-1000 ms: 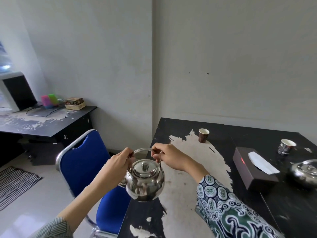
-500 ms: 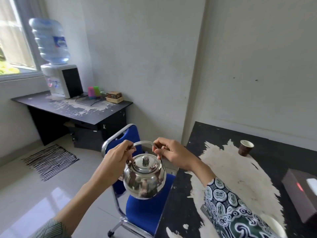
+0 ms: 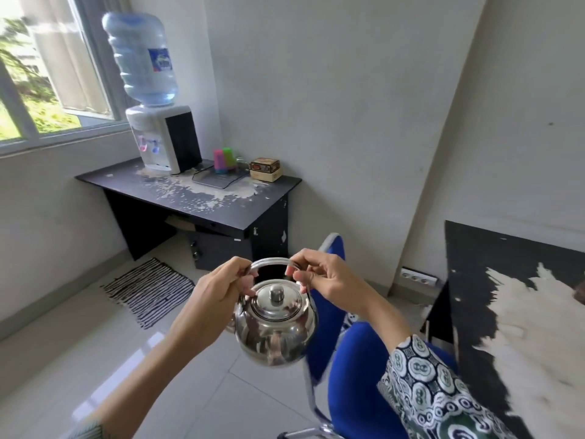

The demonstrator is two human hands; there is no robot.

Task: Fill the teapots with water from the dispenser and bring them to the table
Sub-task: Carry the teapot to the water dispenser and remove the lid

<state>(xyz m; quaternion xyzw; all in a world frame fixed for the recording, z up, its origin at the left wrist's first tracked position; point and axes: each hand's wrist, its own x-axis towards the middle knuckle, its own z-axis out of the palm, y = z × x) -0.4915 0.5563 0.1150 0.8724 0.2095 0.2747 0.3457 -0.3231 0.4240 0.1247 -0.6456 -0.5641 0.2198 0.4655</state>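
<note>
A shiny steel teapot (image 3: pixel 275 331) with its lid on hangs in the air above the floor, in the lower middle of the view. My left hand (image 3: pixel 218 296) grips the left end of its arched handle, and my right hand (image 3: pixel 319 280) pinches the right end. The water dispenser (image 3: pixel 161 134), white with a large blue bottle on top, stands on a dark desk (image 3: pixel 221 207) by the window at upper left. The black table (image 3: pixel 493 280) with its worn pale patch shows at the right edge.
A blue chair (image 3: pixel 351 359) stands just right of the teapot, beside the table. On the desk are pink and green cups (image 3: pixel 224 159) and a small box (image 3: pixel 265 168). A striped mat (image 3: pixel 148 289) lies on the tiled floor before the desk.
The view has swung left, away from the table and toward the desk with the dispenser. Both hands keep hold of the teapot's handle; the teapot now hangs over the floor.
</note>
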